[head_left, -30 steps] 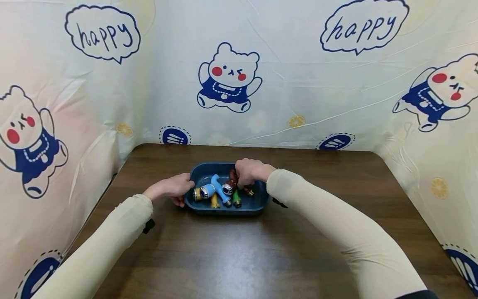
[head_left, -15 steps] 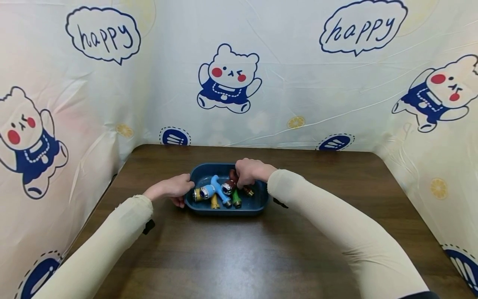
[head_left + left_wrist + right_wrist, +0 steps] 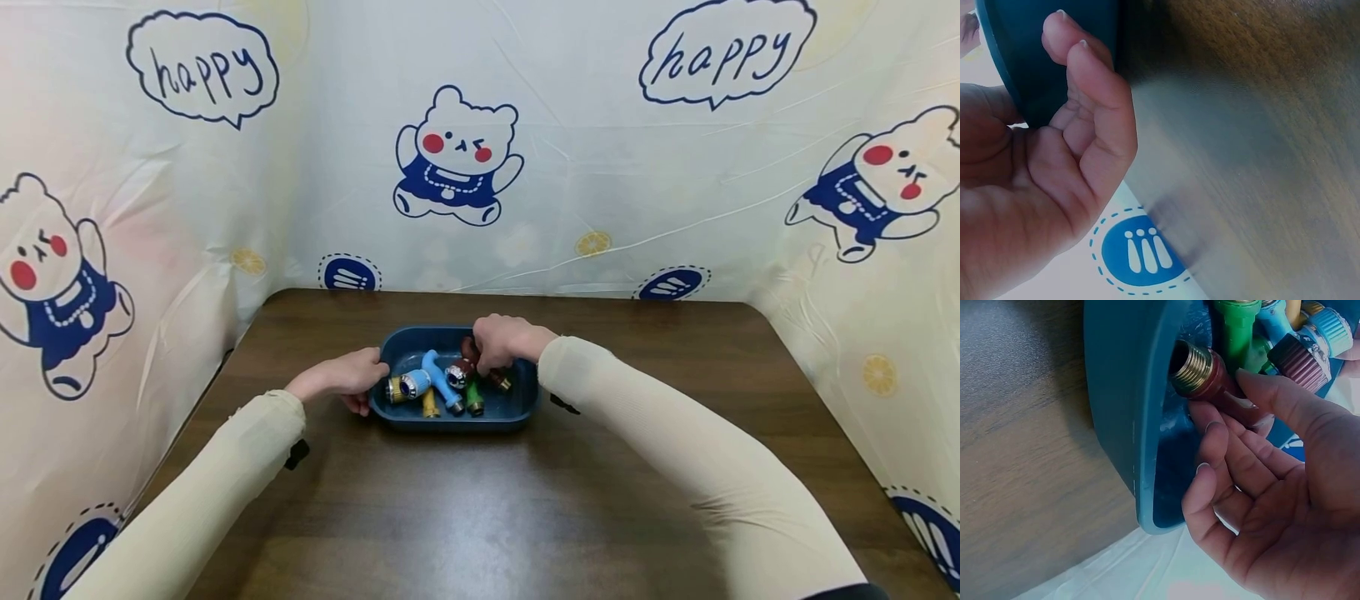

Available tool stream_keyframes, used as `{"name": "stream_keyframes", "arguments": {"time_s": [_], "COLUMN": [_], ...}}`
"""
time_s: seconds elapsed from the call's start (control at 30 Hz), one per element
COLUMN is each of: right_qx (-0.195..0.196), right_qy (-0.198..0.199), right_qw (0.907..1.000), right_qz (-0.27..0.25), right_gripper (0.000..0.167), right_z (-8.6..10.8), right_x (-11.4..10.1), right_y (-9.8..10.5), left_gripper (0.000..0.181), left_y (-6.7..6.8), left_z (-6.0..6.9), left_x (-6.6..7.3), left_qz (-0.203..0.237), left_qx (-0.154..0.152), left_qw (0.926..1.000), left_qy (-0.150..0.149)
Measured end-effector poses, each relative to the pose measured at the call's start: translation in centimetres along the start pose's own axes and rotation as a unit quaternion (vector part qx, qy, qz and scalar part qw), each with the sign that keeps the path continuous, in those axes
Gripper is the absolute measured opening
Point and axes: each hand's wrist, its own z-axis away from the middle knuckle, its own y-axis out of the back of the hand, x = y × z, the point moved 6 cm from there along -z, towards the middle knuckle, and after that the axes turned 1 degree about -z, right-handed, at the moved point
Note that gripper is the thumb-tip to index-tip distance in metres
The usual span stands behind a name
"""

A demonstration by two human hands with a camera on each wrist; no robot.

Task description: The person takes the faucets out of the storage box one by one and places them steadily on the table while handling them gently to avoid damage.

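Note:
A dark blue tray (image 3: 457,424) stands on the table. My left hand (image 3: 352,375) grips its left rim; in the left wrist view the fingers (image 3: 1104,119) bend along the outer wall. My right hand (image 3: 506,342) reaches in at the right, thumb and fingers pinching a dark red-brown faucet (image 3: 1219,387) near its threaded brass end. The brown faucet lies low in the tray, partly covered by the hand. Beside it are a green faucet (image 3: 1237,331), a light blue faucet (image 3: 438,375) with a hooked spout, and a yellow faucet (image 3: 430,406) mostly beneath the blue one.
The brown wooden table (image 3: 480,517) extends in front of the tray and to both sides. A pale printed cloth (image 3: 577,167) with cartoon bears hangs behind the table and along its left and right edges.
Almost nothing differs: the right hand and the brown faucet have shifted very slightly. The left hand and the tray stay where they were.

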Motion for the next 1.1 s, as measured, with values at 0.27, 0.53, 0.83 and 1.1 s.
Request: {"name": "stream_keyframes", "arguments": {"time_s": [0.27,0.53,0.83,1.1], "right_qx": [0.0,0.0,0.002,0.007], "right_qy": [-0.002,0.006,0.006,0.005], "right_qw": [1.0,1.0,1.0,0.9999], "right_qz": [0.0,0.001,0.006,0.011], "right_gripper": [0.035,0.035,0.041,0.047], "right_z": [0.2,0.6,1.0,1.2], "right_x": [0.0,-0.2,-0.2,0.2], "right_y": [0.0,0.2,0.5,0.7], "left_gripper": [0.044,0.031,0.044,0.031], "left_y": [-0.9,-0.2,1.0,-0.3], "left_z": [6.0,3.5,-3.5,0.5], "left_x": [6.4,3.2,-4.7,-0.1], "left_qz": [-0.012,0.048,0.108,0.043], "left_qx": [0.001,-0.017,-0.032,0.0], "left_qw": [0.9999,0.9985,0.9932,0.997], "left_qy": [-0.005,-0.021,-0.029,-0.065]}}
